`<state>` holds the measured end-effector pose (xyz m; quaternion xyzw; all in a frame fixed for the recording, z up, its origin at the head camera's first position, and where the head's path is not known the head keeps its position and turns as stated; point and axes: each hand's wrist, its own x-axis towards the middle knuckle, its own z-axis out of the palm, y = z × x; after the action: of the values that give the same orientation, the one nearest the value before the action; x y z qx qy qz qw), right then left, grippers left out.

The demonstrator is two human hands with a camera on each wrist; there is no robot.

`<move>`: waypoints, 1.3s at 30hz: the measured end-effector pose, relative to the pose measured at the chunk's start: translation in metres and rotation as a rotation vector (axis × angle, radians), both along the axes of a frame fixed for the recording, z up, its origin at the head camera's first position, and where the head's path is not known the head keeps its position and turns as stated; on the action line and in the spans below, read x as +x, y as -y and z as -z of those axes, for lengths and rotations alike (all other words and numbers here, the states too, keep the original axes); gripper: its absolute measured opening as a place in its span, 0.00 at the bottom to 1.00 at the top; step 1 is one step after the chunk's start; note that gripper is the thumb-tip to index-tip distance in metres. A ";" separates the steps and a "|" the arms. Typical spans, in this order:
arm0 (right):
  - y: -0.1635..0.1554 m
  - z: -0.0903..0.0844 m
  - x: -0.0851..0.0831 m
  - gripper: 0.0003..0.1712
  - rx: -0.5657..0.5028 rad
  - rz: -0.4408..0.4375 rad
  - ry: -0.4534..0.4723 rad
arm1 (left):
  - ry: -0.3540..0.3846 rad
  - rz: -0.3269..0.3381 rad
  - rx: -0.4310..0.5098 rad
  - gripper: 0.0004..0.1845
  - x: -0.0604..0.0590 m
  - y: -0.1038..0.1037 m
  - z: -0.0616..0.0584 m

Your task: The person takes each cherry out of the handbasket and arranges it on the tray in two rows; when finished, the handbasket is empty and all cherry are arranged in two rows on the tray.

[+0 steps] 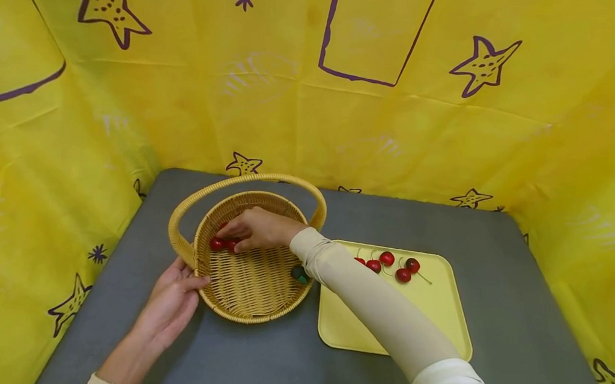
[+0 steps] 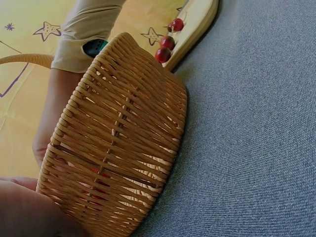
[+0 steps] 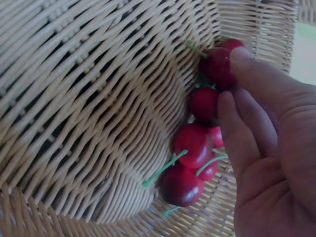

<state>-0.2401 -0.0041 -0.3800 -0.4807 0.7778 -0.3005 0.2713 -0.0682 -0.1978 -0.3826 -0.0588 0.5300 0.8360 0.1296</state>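
A person's right hand works inside a round, tan woven basket, thumb and fingers appearing to pinch a glossy dark red cherry beside a cluster of round red cherries with thin green stems at the basket's left wall. The left hand grips the basket's rim, thumb lapped over the inside edge. The fruit looks light and smooth, likely to roll or slip; a gentle hold around its fullest part seems safer than a tug on the slender stem. The basket appears light and fairly stiff, best held by its rim or arched, wrapped handle. It sits toward the far left corner of a dark grey, fabric-textured surface. To its right, a pale yellow rectangular tray carries more red cherries along its far edge, partly hidden by a cream sleeve. Bright yellow cloth with purple-outlined starfish hangs behind the far edge and at both sides.
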 end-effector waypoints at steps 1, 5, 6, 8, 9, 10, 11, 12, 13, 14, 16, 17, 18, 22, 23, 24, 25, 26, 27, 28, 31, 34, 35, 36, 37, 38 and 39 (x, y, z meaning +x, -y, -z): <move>0.000 0.000 0.000 0.29 0.018 -0.003 -0.024 | 0.001 0.001 0.001 0.50 0.000 0.000 0.000; 0.001 0.000 0.001 0.29 0.091 -0.023 -0.120 | 0.007 -0.003 0.010 0.51 0.000 -0.002 -0.002; 0.001 0.000 0.001 0.29 0.108 -0.034 -0.143 | 0.009 -0.005 0.012 0.51 0.000 -0.002 -0.002; 0.002 -0.001 0.002 0.29 0.138 -0.053 -0.175 | 0.011 -0.008 0.012 0.51 -0.001 -0.002 -0.001; 0.002 -0.001 0.002 0.30 0.149 -0.060 -0.185 | 0.011 -0.008 0.013 0.51 -0.001 -0.001 -0.001; 0.001 -0.002 0.003 0.30 0.156 -0.065 -0.190 | 0.012 -0.007 0.013 0.51 -0.001 -0.001 -0.001; 0.001 -0.002 0.003 0.30 0.160 -0.069 -0.192 | 0.013 -0.007 0.013 0.51 -0.002 -0.002 -0.001; 0.000 -0.002 0.003 0.30 0.164 -0.073 -0.190 | 0.016 -0.007 0.013 0.51 -0.002 -0.002 -0.001; -0.001 -0.002 0.004 0.30 0.162 -0.073 -0.182 | 0.017 -0.007 0.011 0.51 -0.003 -0.002 -0.001; -0.001 -0.002 0.004 0.30 0.156 -0.071 -0.165 | 0.019 -0.007 0.012 0.51 -0.003 -0.003 -0.001; -0.002 -0.003 0.003 0.28 0.145 -0.073 -0.156 | 0.025 -0.008 0.011 0.51 -0.004 -0.004 -0.002; -0.003 -0.005 0.003 0.28 0.139 -0.073 -0.151 | 0.026 -0.008 0.011 0.51 -0.004 -0.004 -0.002; -0.004 -0.007 0.003 0.28 0.134 -0.073 -0.150 | 0.028 -0.008 0.012 0.51 -0.004 -0.005 -0.002; -0.009 -0.021 0.004 0.27 0.085 -0.071 -0.146 | 0.033 -0.013 0.003 0.51 -0.004 -0.004 -0.003; -0.011 -0.026 0.005 0.27 0.069 -0.072 -0.146 | 0.034 -0.018 0.000 0.51 -0.004 -0.004 -0.003; -0.012 -0.032 0.007 0.27 0.049 -0.074 -0.147 | 0.035 -0.022 -0.003 0.51 -0.003 -0.003 -0.003; -0.015 -0.038 0.009 0.27 0.027 -0.074 -0.150 | 0.036 -0.022 -0.005 0.51 -0.003 -0.003 -0.003; -0.018 -0.045 0.011 0.27 0.006 -0.075 -0.153 | 0.036 -0.024 -0.007 0.51 -0.003 -0.003 -0.002; -0.022 -0.052 0.014 0.27 -0.011 -0.075 -0.157 | 0.038 -0.024 -0.006 0.51 -0.003 -0.002 -0.002; -0.026 -0.060 0.018 0.27 -0.027 -0.077 -0.162 | 0.039 -0.023 -0.003 0.51 -0.003 -0.002 -0.002; -0.045 -0.081 0.032 0.28 -0.067 -0.084 -0.178 | 0.044 -0.015 -0.001 0.51 -0.002 -0.001 0.000; -0.072 -0.098 0.049 0.27 -0.089 -0.086 -0.197 | 0.041 -0.008 0.001 0.51 -0.001 0.000 0.000; -0.083 -0.102 0.054 0.27 -0.096 -0.080 -0.196 | 0.039 -0.007 0.002 0.52 -0.002 -0.001 0.001; -0.095 -0.105 0.059 0.27 -0.100 -0.075 -0.200 | 0.036 -0.006 0.006 0.52 -0.002 -0.001 0.001; -0.107 -0.108 0.063 0.27 -0.098 -0.054 -0.193 | 0.034 -0.005 0.008 0.52 -0.002 -0.001 0.001; -0.121 -0.109 0.068 0.27 -0.099 -0.032 -0.176 | 0.032 -0.003 0.011 0.52 -0.003 -0.001 0.001; -0.135 -0.110 0.072 0.27 -0.096 -0.009 -0.159 | 0.030 -0.002 0.014 0.52 -0.003 -0.001 0.001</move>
<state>-0.1684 0.1314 -0.2697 -0.5192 0.7794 -0.2971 0.1864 -0.0715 -0.1967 -0.3833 -0.0709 0.5222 0.8387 0.1373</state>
